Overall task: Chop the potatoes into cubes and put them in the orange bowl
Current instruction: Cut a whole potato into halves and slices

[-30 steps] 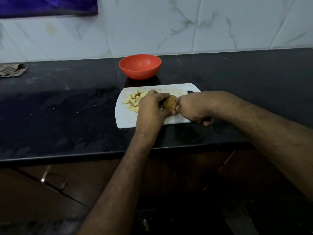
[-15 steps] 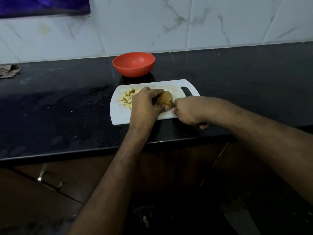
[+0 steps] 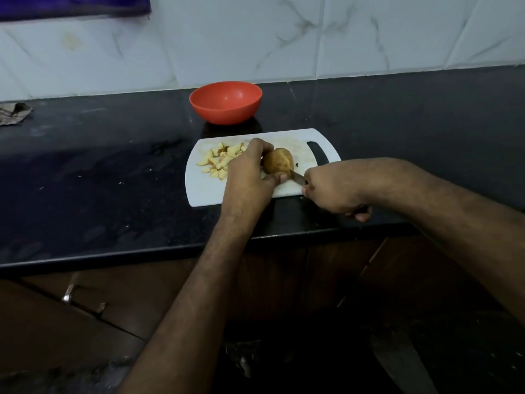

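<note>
Two hands busy: our left hand (image 3: 246,174) grips a brown unpeeled potato (image 3: 277,161) on the white plastic cutting board (image 3: 204,191). Our right hand (image 3: 333,189) clamps a dark-bladed knife (image 3: 298,177), its blade at the potato.

Bench (image 3: 99,177): black polished stone, dusty and speckled, running wall to wall under pale tiles. White cutting board (image 3: 204,191) lay near the front edge. Orange bowl (image 3: 225,103) stood just behind the board, apart from it. Crumpled paper scrap (image 3: 12,113) sat far left.
</note>
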